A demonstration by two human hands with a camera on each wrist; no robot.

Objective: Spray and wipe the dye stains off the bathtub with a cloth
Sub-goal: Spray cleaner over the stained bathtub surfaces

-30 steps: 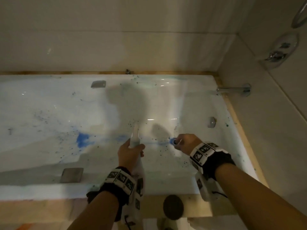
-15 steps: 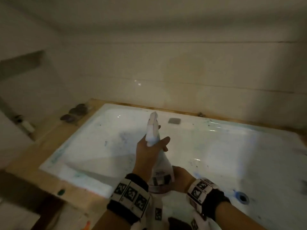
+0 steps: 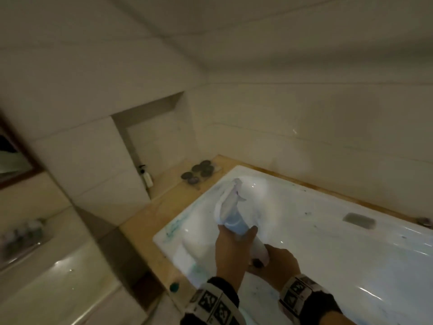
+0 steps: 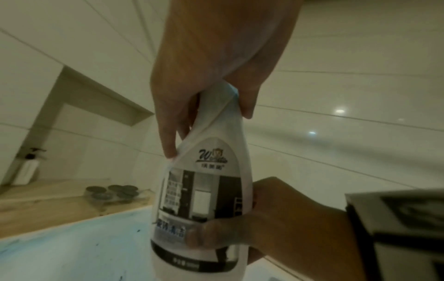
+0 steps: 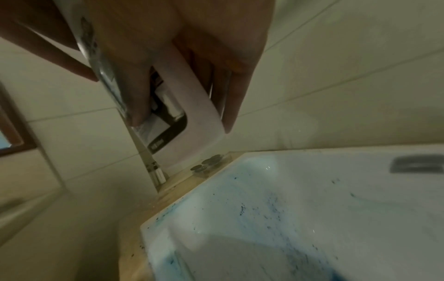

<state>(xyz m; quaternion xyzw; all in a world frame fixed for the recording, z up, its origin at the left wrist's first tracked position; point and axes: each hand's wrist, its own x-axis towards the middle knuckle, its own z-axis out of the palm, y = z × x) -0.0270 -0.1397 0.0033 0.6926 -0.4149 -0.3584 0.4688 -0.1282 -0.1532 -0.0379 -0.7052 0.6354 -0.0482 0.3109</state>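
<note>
Spray bottle [image 3: 236,221] up over the near-left corner of the bathtub [image 3: 351,242], tilted, nozzle pointing away toward the far-left wall. White body w/ a grey-black photo label [image 4: 201,199], logo on top of it; blue-grey collar under the trigger head. Left hand [image 3: 230,252] wrapped round the neck, thumb on one side, fingers the other. Right hand [image 3: 277,263] clamped on the bottle's lower body from the right, thumb across the label in the left wrist view. No cloth clearly seen.

Tub: white, blue-green dye streaks along the left end [image 5: 271,209], dark specks scattered, a heavier blue patch at the bottom in the right wrist view. Grey rectangular plate [image 3: 358,220] on the far wall of the tub.

Wooden ledge [image 3: 140,221]: clear tray w/ dark round discs [image 3: 199,174] at the far-left corner. Wall niche holds a white pump bottle [image 3: 147,177].

Vs a sec ago: right hand was off near the drain, now on the bottle; view has swung left.
</note>
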